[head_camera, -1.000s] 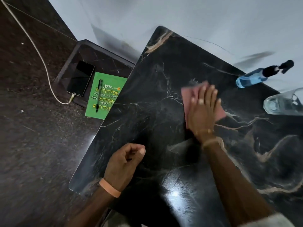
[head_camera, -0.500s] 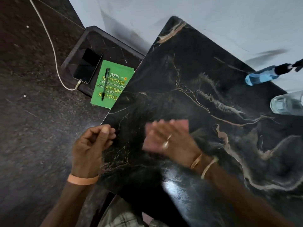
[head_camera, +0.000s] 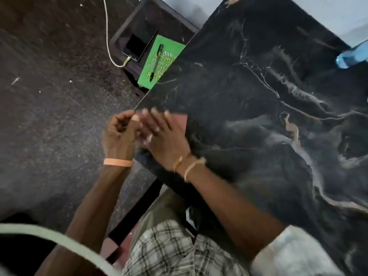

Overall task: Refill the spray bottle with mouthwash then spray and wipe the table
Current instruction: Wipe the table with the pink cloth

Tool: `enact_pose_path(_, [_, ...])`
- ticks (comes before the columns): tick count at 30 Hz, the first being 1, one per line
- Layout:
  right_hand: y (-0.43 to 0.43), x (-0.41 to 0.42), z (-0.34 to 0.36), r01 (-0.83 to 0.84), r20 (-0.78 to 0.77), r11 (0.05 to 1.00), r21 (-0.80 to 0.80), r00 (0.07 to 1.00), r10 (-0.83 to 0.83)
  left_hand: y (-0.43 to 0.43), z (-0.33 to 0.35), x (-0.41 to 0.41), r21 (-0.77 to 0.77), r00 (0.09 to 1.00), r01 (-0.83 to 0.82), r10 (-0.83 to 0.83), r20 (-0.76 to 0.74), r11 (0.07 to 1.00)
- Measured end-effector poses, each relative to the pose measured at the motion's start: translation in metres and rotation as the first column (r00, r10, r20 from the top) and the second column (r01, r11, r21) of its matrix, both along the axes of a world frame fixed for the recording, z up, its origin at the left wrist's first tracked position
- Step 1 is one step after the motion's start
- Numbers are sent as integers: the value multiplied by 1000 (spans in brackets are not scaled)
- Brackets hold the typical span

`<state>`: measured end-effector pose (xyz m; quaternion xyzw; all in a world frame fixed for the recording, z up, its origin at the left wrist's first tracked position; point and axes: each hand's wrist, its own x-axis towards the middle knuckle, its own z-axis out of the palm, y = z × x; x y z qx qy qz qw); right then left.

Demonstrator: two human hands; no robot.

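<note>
My right hand (head_camera: 163, 134) lies flat on a pink cloth (head_camera: 180, 121) and presses it onto the black marble table (head_camera: 249, 120) at its near left corner. Only the cloth's right edge shows past my fingers. My left hand (head_camera: 119, 134) is curled into a loose fist just off the table's left edge, touching my right fingers, and I see nothing in it. The blue spray bottle (head_camera: 351, 55) lies on its side at the table's far right edge, cut off by the frame.
A lower dark side table (head_camera: 143, 18) at the far left holds a phone (head_camera: 139, 43) on a white charging cable (head_camera: 108, 42) and a green notebook (head_camera: 159, 64) with a pen. Dark floor lies to the left. My checked shorts (head_camera: 169, 251) show below.
My right hand has swept the cloth from the table's middle toward the near left corner. My left hand has slid left off the table edge. The view has swung left, so the glass is out of frame.
</note>
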<state>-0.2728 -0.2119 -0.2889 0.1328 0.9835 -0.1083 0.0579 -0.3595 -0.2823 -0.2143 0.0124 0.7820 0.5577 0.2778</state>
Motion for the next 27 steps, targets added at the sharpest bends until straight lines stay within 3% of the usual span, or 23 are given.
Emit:
enact_pose_path(3, [-48,97,-3,-47,-36,996,-82,998,44,-20,5,20,79,997,-64,67,-31,995])
enact_pose_path(5, [-43,177,-2,-16,33,999,-52,999,17,-32,5,41,87,997,-73,75,-19,994])
enact_pose_path(8, [11,302,3,186,152,972,142,966,-207,-51,3,84,83,999,-46,45,14,996])
enact_pose_path(10, [51,381,11,401,207,890,217,872,-444,-62,-1,110,70,1000,-6,4,29,998])
enact_pose_path(11, [58,419,18,588,185,782,208,761,-622,-68,-2,125,66,999,17,-20,39,998])
enact_pose_path(13, [45,467,32,919,140,365,149,346,-928,-76,-4,149,60,996,65,-68,53,996])
enact_pose_path(14, [30,475,30,978,110,155,138,140,-984,-79,-4,161,55,994,88,-92,57,995])
enact_pose_path(15, [13,467,27,992,73,8,126,-1,-997,-81,-5,171,47,991,111,-114,65,993])
enact_pose_path(16, [-2,451,24,993,44,-21,120,-26,-999,-82,-5,183,42,988,132,-135,72,990])
enact_pose_path(17, [-14,429,22,991,44,46,130,40,-998,-83,-5,194,40,985,153,-156,78,987])
enact_pose_path(18, [-26,404,21,980,49,169,108,164,-985,-82,-4,207,38,980,178,-180,80,983])
enact_pose_path(20, [-54,361,14,814,39,577,61,576,-816,-76,-3,226,40,973,217,-219,74,975])
enact_pose_path(21, [-65,355,9,656,54,753,55,751,-658,-73,-1,236,44,967,241,-243,69,970])
enact_pose_path(22, [-67,359,10,489,61,870,55,869,-492,-69,1,244,53,963,260,-263,65,964])
enact_pose_path(24, [-62,402,9,306,104,947,103,943,-316,-62,6,254,70,956,283,-288,57,956])
enact_pose_path(25, [-61,433,9,318,140,940,124,932,-333,-59,8,256,74,955,288,-292,55,955])
enact_pose_path(27, [-62,511,8,571,148,809,141,796,-587,-57,12,258,76,951,302,-306,46,950])
